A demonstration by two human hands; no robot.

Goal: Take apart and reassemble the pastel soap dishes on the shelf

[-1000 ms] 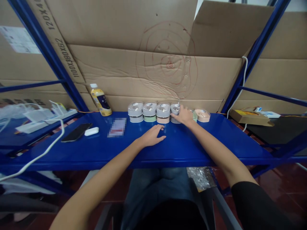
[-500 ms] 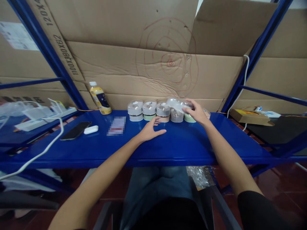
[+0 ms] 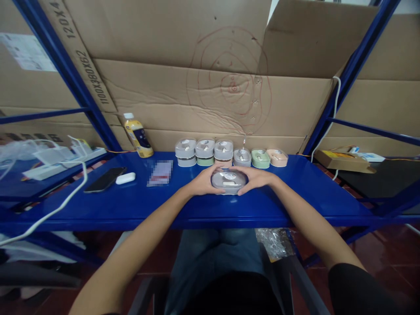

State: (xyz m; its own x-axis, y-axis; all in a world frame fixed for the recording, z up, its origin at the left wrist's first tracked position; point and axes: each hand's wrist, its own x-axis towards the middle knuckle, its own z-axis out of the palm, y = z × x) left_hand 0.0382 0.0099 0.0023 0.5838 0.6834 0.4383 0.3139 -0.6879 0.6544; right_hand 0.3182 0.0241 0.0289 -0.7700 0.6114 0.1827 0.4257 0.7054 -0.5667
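Left hand (image 3: 204, 182) and right hand (image 3: 258, 176) gripping grey box (image 3: 229, 180) between them; three double stacks (image 3: 204, 149) at its 11 o'clock look done, three single boxes (image 3: 260, 160) at 2 o'clock seemingly pending.

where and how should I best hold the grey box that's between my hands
Probably by its two rounded ends, one palm from each side: the grey box looks longer sideways, with its top facing up. Your left hand and right hand cup those ends, thumbs near the front, leaving the top's middle uncovered.
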